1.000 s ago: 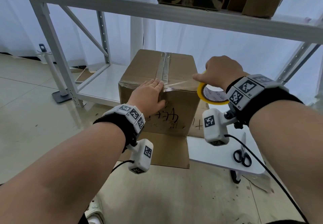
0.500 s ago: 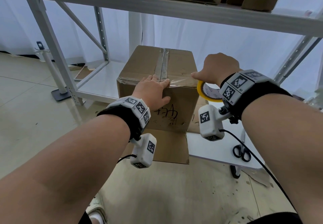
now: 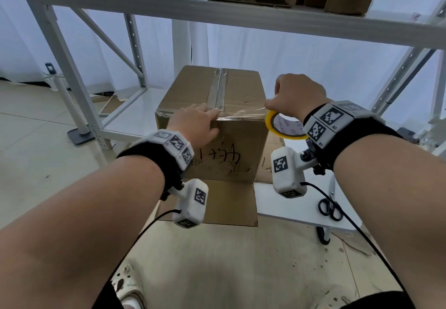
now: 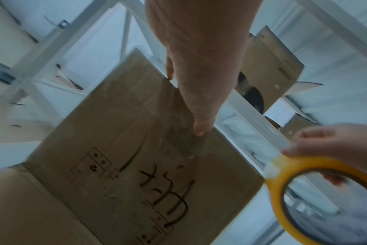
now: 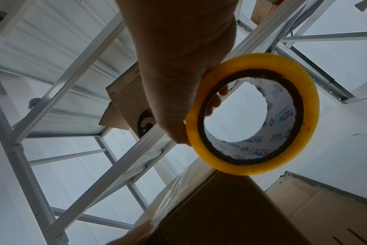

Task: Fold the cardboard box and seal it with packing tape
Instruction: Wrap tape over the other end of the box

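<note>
The box (image 3: pixel 217 120) stood on the table (image 3: pixel 296 202), flaps closed. The left hand (image 3: pixel 193 125) lay flat with straight fingers on the box's near top edge, pressing clear tape down. Just right of the box, the right hand (image 3: pixel 296 98) gripped the tape roll (image 3: pixel 282 127), a strip stretched from it to the box edge.

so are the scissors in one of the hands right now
No, the scissors lie on the white table, while the right hand grips the tape roll and the left hand presses on the box.
</note>
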